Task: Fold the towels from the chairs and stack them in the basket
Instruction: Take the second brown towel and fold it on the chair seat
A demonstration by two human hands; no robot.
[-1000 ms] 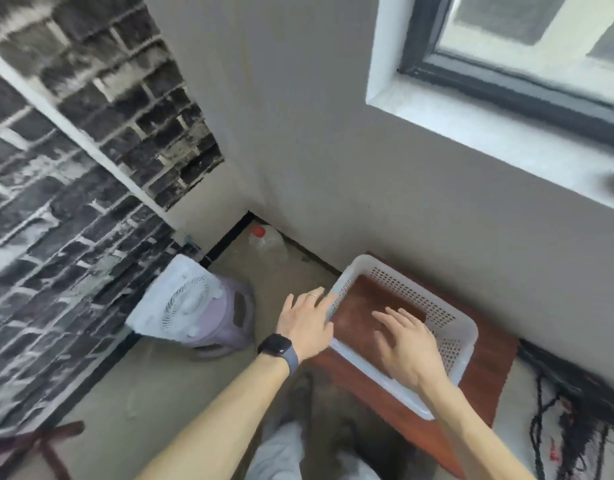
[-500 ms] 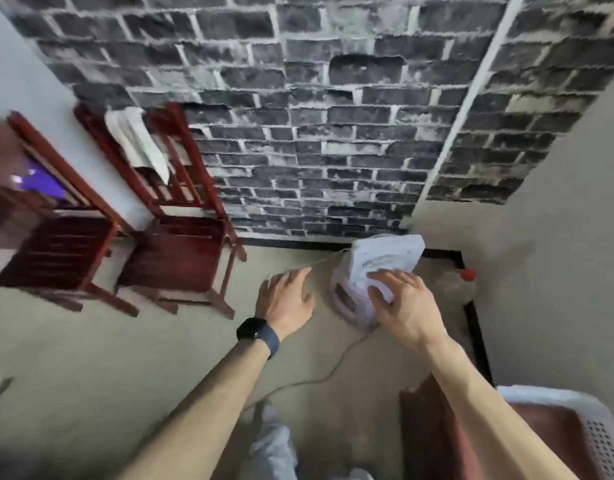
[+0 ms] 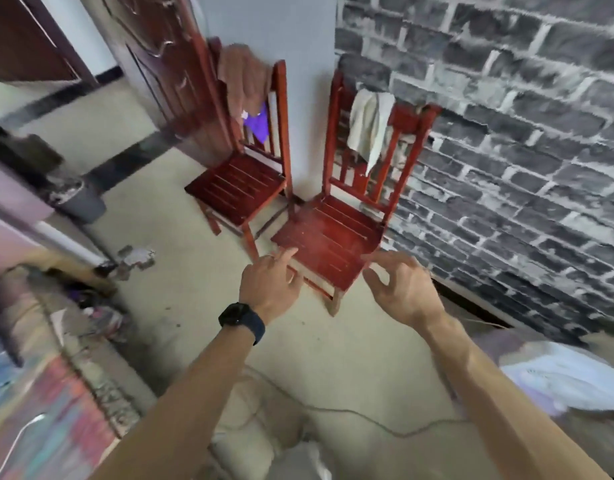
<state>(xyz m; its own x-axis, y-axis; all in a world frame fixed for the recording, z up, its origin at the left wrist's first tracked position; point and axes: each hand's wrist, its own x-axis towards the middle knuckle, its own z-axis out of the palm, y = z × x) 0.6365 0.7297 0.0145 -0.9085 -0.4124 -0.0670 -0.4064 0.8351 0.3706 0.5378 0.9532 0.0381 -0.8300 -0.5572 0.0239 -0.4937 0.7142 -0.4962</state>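
Left hand: I see the left hand [image 3: 269,284] stretched forward, palm down, at the front edge of the near chair [image 3: 328,237]. The fingers are loosely spread with the index finger leading, and they hold nothing.
Right hand: I see the right hand [image 3: 400,292] level with the left, at the seat's front right corner. The fingers are slack and slightly bent, with the thumb apart from them, and nothing is in the grip.
Contact: I cannot tell whether either hand touches the seat.
Wrist: a dark wristwatch [image 3: 241,320] sits on the left wrist.
Cream towel: the cream towel [image 3: 367,126] is draped over the top rail of the near chair and hangs down the backrest in uneven folds.
Brown towel: the brown towel [image 3: 244,81] is slung over the back of the far chair [image 3: 239,188], with a purple cloth [image 3: 258,124] showing beneath it.
Chairs: both are red slatted wood and stand side by side, close together. Their seats are bare.
Surroundings: the near chair backs onto a grey brick wall [image 3: 523,133], and the far one stands beside a dark door [image 3: 167,64].
Floor: a thin cable [image 3: 367,420] runs across the pale floor [image 3: 333,351] between my forearms. A grey bin [image 3: 80,202] stands at the left.
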